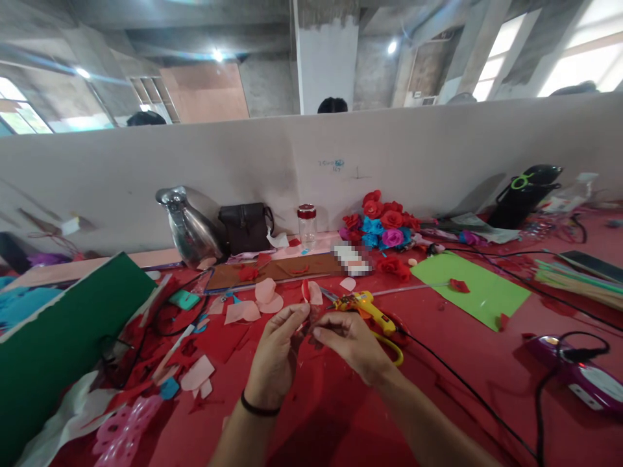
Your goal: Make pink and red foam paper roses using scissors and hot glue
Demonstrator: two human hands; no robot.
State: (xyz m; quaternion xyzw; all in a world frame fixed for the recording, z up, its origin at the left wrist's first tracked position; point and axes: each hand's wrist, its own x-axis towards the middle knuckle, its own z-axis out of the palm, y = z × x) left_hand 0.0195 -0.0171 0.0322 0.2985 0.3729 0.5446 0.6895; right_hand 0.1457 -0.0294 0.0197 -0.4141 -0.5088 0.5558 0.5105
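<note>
My left hand (281, 350), with a dark band at the wrist, pinches a small red and pale pink petal piece (306, 292) that stands up above the fingertips. My right hand (351, 340) is close beside it, thumb and fingers pressed together; what lies between them is too small and dark to name. Just beyond the right hand lies a yellow glue gun (372, 312) with a black cord. Yellow-handled scissors (393, 350) rest partly beneath it. Pale pink petals (267, 298) lie beyond my left hand.
A green board (82, 344) leans at the left. Along the partition stand a metal jug (187, 227), a dark bag (244, 228), a red-lidded jar (307, 227) and a bunch of flowers (382, 224). A lime sheet (474, 292) and a purple device (579, 376) lie at the right.
</note>
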